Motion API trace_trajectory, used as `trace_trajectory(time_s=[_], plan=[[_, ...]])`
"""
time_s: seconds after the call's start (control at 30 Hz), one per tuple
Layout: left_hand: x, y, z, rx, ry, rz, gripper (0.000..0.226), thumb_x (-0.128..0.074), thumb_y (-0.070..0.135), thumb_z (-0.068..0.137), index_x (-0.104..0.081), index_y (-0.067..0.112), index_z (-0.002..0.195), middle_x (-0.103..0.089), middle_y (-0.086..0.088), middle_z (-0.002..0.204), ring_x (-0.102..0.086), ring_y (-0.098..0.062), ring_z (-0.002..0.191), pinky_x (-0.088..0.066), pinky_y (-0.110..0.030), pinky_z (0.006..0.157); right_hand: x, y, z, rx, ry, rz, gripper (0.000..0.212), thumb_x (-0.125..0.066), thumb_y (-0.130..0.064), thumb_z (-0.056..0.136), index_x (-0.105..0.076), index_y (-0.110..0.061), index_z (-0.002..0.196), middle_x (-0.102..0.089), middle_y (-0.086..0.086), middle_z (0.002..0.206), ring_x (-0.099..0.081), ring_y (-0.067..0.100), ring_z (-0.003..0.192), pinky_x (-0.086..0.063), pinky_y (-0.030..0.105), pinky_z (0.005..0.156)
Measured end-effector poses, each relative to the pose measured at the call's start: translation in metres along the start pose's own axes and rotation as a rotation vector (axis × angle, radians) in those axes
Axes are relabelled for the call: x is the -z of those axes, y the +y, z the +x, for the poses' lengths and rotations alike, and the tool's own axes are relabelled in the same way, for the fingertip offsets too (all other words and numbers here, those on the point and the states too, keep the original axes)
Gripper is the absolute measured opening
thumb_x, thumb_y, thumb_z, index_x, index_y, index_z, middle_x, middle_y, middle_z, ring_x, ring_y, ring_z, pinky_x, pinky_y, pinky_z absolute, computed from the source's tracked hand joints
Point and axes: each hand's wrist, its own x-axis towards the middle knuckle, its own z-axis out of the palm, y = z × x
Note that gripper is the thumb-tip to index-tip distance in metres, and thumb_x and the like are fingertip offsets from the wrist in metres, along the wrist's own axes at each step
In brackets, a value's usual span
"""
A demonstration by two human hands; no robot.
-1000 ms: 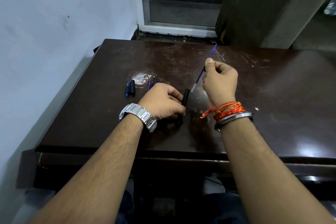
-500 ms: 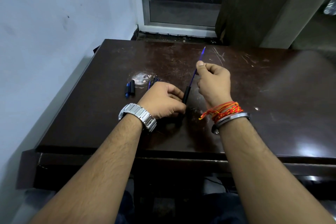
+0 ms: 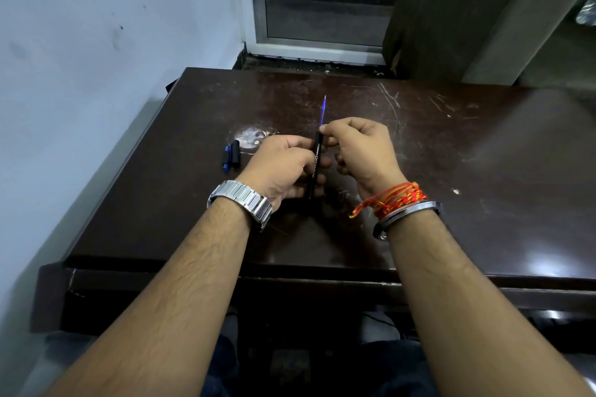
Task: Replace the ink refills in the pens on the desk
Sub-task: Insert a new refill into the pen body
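Black pen barrel (image 3: 314,167) sits over the middle of the desk (image 3: 467,171), gripped in the left hand's (image 3: 283,167) curled fingers. The right hand (image 3: 358,148) pinches the blue refill (image 3: 322,109) at the barrel's mouth, tip pointing to twelve o'clock. Two pen pieces (image 3: 231,155) lie at nine o'clock of the hands.

— What is on the left side?
— A pale wall (image 3: 96,74) with some dark marks. It is beside the dark brown table (image 3: 483,187), which has many scratches.
— And behind?
— A glass pane in a metal frame (image 3: 258,10). Light shines on the table's near right part.
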Motion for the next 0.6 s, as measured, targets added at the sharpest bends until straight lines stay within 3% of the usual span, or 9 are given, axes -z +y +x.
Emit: trace_trajectory(time_s=[0.13,0.27,0.4,0.47,0.6], plan=[[0.004,0.004,0.004,-0.030,0.113,-0.022,0.035,-0.040,-0.012,0.080,-0.068,0.010,0.081,-0.065,0.001,0.057,-0.058,-0.012,0.043,-0.055,-0.030,0.047,-0.002,0.002,0.000,0.008,0.023,-0.005,0.024,-0.071,-0.016,0.081,-0.065,-0.018,0.057,-0.057,-0.006,0.052,-0.043,0.003,0.038,-0.034,0.019,0.038],[0.024,0.007,0.012,-0.126,0.438,0.078,0.032,-0.041,-0.002,0.080,-0.066,0.015,0.069,-0.055,0.009,0.043,-0.047,-0.010,0.038,-0.040,-0.021,0.041,-0.003,0.006,0.001,0.039,0.036,-0.136,0.023,-0.074,-0.021,0.080,-0.066,-0.019,0.058,-0.060,0.002,0.064,-0.044,0.008,0.047,-0.037,0.026,0.049],[0.049,0.007,0.011,-0.174,0.704,0.324,0.021,-0.050,0.014,0.071,-0.069,0.008,0.067,-0.064,-0.004,0.060,-0.051,-0.020,0.051,-0.035,-0.026,0.047,-0.003,0.008,0.001,0.027,0.037,-0.200,0.023,-0.075,-0.026,0.077,-0.067,-0.022,0.056,-0.067,-0.005,0.064,-0.051,0.009,0.053,-0.043,0.032,0.060],[0.058,0.007,0.009,-0.177,0.802,0.445,0.018,-0.054,0.019,0.073,-0.059,0.008,0.059,-0.055,-0.002,0.056,-0.047,-0.020,0.050,-0.030,-0.026,0.044,-0.003,0.009,0.001,0.034,0.028,-0.226,0.020,-0.074,-0.026,0.078,-0.068,-0.023,0.058,-0.066,-0.010,0.059,-0.053,0.006,0.052,-0.045,0.031,0.060],[0.067,0.002,0.009,-0.119,0.849,0.575,0.010,-0.063,0.014,0.073,-0.066,0.006,0.069,-0.056,0.001,0.059,-0.050,-0.011,0.052,-0.030,-0.021,0.042,-0.004,0.011,0.001,0.046,0.014,-0.269,0.014,-0.073,-0.024,0.079,-0.071,-0.021,0.065,-0.062,-0.015,0.049,-0.054,-0.001,0.049,-0.047,0.026,0.057]])
